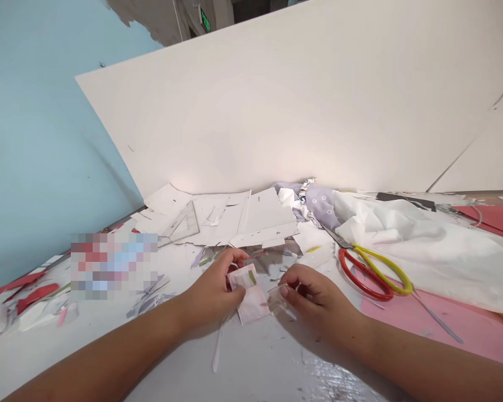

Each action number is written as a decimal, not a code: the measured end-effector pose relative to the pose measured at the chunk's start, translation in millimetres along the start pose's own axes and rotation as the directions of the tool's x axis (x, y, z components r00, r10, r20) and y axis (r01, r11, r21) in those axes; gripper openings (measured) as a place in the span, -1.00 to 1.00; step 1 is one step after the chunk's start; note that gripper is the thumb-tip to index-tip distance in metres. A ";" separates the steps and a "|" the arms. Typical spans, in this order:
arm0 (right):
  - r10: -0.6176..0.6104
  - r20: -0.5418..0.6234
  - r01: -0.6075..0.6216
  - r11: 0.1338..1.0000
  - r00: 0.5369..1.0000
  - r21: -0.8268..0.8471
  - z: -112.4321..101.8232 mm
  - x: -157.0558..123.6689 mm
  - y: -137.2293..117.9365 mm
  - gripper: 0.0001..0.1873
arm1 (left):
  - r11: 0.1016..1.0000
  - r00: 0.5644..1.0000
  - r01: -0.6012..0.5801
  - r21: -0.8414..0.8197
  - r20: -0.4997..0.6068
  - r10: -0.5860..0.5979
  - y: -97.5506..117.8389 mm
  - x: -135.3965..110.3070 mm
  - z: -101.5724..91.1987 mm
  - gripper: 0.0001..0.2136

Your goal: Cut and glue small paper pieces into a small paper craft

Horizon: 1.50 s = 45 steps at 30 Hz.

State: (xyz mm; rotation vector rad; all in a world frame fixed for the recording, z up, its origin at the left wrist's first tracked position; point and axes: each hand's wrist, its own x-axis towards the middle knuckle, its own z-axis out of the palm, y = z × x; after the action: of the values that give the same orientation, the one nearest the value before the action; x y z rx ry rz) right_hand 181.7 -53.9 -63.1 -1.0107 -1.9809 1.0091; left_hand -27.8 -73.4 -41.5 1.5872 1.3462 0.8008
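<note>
My left hand (pixel 218 290) is closed on a small pale pink folded piece (pixel 254 304), paper or cloth, with a green mark near its top. The thumb presses on its left side. Just to the right, my right hand (pixel 308 290) is pinched, thumb against bent fingers. A thin pale sliver seems to stick out of that pinch toward the pink piece, but I cannot make out what it is. Scissors (pixel 366 273) with one red and one yellow handle lie to the right of my right hand, blades pointing away to the left. Below my left hand lies a narrow white strip (pixel 217 352).
A large white board (pixel 276 111) rises behind the table (pixel 171 368). Before it lie white card pieces (pixel 268 218), a clear set square (pixel 186 223), lilac cloth (pixel 321 201) and white sheeting (pixel 427 240). Pink paper (pixel 452 329) is at right. Scraps litter the left; one area is pixelated.
</note>
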 end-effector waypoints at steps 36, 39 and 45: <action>0.196 -0.225 -0.159 0.973 0.954 0.169 -2.3 -3.6 -3.7 -0.77 | 0.819 0.992 0.124 -0.560 0.065 -0.106 1.6 0.6 26.2 -0.72; 0.198 -0.195 -0.172 0.975 0.961 0.142 -3.8 -2.2 -6.3 -0.76 | 0.822 0.993 0.119 -0.556 0.060 -0.104 2.9 0.5 25.9 -0.70; 0.248 -0.169 -0.219 0.961 0.954 0.171 -3.1 -1.6 -7.8 -0.72 | 0.831 0.991 0.130 -0.541 0.059 -0.116 2.8 -0.6 25.9 -0.67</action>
State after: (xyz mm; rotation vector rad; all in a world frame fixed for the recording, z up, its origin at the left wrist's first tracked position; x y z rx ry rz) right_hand 182.5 -57.3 -55.3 -1.2295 -1.6321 1.1256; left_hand -3.8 -79.6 -49.4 1.0437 1.0605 0.9762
